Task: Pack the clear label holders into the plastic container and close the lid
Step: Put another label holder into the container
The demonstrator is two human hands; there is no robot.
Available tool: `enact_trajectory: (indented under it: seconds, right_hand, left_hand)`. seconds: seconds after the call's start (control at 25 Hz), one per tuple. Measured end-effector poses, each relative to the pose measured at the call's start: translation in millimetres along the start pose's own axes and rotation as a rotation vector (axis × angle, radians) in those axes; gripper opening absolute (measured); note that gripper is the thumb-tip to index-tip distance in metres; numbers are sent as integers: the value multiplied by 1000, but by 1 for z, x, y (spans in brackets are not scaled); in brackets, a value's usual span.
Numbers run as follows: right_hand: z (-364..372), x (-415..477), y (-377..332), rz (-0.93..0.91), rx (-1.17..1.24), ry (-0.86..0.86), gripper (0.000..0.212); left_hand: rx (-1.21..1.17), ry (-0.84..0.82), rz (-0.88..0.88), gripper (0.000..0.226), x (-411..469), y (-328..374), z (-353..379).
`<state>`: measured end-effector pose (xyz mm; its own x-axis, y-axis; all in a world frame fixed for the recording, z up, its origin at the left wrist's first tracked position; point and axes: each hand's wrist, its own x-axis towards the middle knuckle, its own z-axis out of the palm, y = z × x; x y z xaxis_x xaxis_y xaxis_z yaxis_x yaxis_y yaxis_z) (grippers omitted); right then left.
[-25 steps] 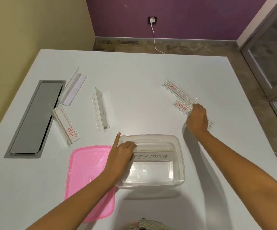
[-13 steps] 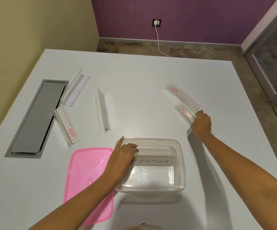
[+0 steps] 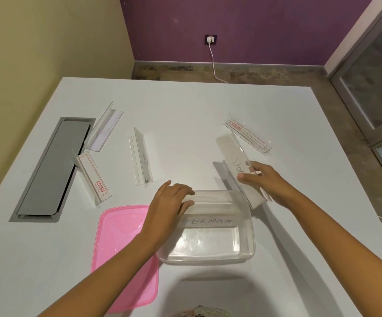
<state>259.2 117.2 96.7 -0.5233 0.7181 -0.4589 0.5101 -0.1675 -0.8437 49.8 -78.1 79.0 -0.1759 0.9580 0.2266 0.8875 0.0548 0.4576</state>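
Note:
A clear plastic container [image 3: 249, 248] sits near the table's front edge, and a label holder marked "PERMAN" [image 3: 208, 221] lies inside it. My left hand [image 3: 171, 207] rests on that holder's left end at the container's far-left rim. My right hand [image 3: 268, 181] grips a clear label holder [image 3: 233, 154] with a white insert, lifted and tilted just right of the container. The pink lid [image 3: 119, 236] lies flat left of the container. Loose holders lie at the far right [image 3: 249, 136], the centre left [image 3: 140, 156], the far left [image 3: 105, 129] and the near left [image 3: 94, 177].
A grey metal cable hatch [image 3: 50, 172] is set into the white table [image 3: 185, 106] at the left. A white cable [image 3: 214, 62] runs from a wall socket down to the floor beyond the far edge. A glass door stands at the right.
My right hand has picked one holder up off the table at the right and carried it toward the container. My left hand has stayed on the holder inside the container.

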Motion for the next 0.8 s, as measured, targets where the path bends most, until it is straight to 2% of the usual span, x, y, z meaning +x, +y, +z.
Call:
enact_trajectory:
  seconds: [0.08,0.2,0.32,0.4,0.56,0.8]
  right_hand:
    - [9,-14,-8,-55,-13,-60,27]
    - [22,-26,-17,-80,-172,-49,47]
    - [40,-32,-18,-120,-308,-121,57]
    - [54,-33,-15,-172,-410,-187,60]
    - [77,-29,1,-226,-613,-230,58]
    - [99,-20,29,-237,-754,-251,55]
  left_hand:
    - [-73,22,-49,35,3,-1,-6]
    - [-161,63,-114,68,4,-3,-15]
    - [-102,56,-65,82,2,-6,-20]
    - [-72,-4,-19,78,-3,-9,-21]
    - [-37,-72,13,54,-21,-15,-14]
    - [37,-207,-72,40,-24,-12,-3]
